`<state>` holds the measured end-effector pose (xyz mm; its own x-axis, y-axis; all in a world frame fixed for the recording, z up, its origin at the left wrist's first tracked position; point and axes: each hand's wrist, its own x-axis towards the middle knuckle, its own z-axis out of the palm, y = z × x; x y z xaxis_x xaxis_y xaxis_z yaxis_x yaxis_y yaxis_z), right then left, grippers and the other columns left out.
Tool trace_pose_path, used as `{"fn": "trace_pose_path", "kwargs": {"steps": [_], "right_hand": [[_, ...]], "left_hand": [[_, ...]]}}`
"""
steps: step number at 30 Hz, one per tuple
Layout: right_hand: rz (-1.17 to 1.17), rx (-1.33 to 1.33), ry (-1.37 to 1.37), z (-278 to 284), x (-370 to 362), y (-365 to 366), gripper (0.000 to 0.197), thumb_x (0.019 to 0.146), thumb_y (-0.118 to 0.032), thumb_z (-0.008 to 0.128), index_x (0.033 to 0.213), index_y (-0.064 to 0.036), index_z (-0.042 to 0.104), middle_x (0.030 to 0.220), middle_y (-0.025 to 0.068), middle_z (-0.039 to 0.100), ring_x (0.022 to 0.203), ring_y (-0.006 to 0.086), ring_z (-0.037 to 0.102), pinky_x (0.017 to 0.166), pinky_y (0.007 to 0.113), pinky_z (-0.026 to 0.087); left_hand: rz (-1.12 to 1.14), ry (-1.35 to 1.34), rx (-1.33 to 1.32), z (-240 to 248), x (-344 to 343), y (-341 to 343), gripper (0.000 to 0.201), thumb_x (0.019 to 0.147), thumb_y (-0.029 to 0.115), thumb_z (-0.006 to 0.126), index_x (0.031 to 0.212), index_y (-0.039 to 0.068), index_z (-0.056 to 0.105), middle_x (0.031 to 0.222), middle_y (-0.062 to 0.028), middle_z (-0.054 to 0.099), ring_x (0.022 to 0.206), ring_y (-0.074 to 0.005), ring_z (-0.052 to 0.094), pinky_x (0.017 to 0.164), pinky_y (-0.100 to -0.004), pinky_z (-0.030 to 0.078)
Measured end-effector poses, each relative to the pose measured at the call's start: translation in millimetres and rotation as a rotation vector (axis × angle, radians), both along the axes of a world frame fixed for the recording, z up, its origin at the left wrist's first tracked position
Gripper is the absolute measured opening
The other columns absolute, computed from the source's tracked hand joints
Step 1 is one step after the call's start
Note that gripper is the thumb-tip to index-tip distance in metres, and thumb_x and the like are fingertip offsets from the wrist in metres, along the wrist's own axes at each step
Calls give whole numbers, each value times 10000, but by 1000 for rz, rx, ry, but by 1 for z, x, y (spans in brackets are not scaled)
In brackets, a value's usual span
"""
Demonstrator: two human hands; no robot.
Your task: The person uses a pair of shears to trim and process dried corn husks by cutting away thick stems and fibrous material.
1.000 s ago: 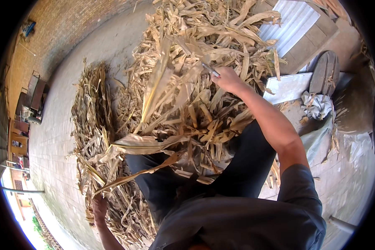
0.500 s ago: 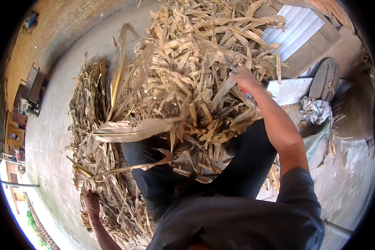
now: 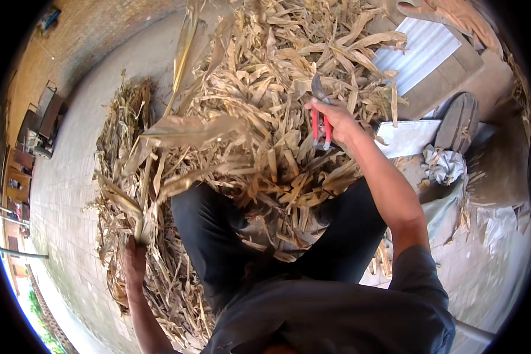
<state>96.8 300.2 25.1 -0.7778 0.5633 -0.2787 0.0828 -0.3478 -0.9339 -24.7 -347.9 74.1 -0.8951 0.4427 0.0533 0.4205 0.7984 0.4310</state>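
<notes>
Red-handled pruning shears [image 3: 315, 127] lie in the grip of my right hand [image 3: 335, 116], above the big heap of dry corn husks and leaves [image 3: 277, 100]. The dark blades point away from me. At the left, my left hand [image 3: 135, 262] is closed round the lower end of a dried corn stalk [image 3: 139, 224]. Its long papery leaves [image 3: 189, 131] fan out toward the heap, blurred by motion. Beneath that hand and forearm runs a pile of dry stalks [image 3: 177, 283], beside my left leg.
My knees, in dark trousers [image 3: 203, 230], flank the near end of the heap. On the right are a corrugated sheet [image 3: 419, 50], a white board [image 3: 408, 137], a shoe sole [image 3: 458, 123] and crumpled plastic [image 3: 443, 165]. A cart [image 3: 43, 124] stands far left by the brick wall [image 3: 106, 23].
My left hand has moved slightly farther away from me, and the stalk's leaves have swung up. My right hand has shifted a little left and nearer, bringing the red shears into full sight.
</notes>
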Motion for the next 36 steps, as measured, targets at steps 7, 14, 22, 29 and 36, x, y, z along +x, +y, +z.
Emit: {"fn": "trace_pose_path", "kwargs": {"steps": [7,14,22,29,36], "right_hand": [[-40,-310,119,17,-11,-78,292,976,-324,748,1033,-38,750,872,49,718,685,130,643,549,302,503],[92,-411,180,-1,-7,-149,289,981,-353,743,1056,-73,745,925,25,713,715,116,630,557,269,482],[148,-484,286,-11,-7,-180,191,1021,-204,686,1065,-18,687,896,63,678,747,158,667,645,326,569],[178,-522,364,-7,-13,-186,253,1011,-192,685,1163,4,635,921,93,696,692,200,686,539,345,561],[135,-476,421,-4,-17,-189,201,1013,-222,702,973,-28,666,787,48,670,618,152,651,568,319,537]], "left_hand": [[-85,-169,121,24,-5,117,171,953,85,510,1033,-2,634,621,-51,551,492,-123,472,440,-351,366],[-218,-384,211,30,9,221,478,916,390,787,1105,-38,689,777,-111,666,717,-173,592,697,-369,485],[-274,-375,170,12,24,270,531,850,415,830,1099,-31,687,866,-224,727,814,-299,726,765,-411,536],[-254,-578,249,16,28,278,333,902,241,721,1116,-12,692,816,-104,700,728,-179,665,678,-347,511],[-239,-850,403,21,32,280,285,941,209,750,1146,26,674,855,-3,683,695,-86,616,607,-237,466]]}}
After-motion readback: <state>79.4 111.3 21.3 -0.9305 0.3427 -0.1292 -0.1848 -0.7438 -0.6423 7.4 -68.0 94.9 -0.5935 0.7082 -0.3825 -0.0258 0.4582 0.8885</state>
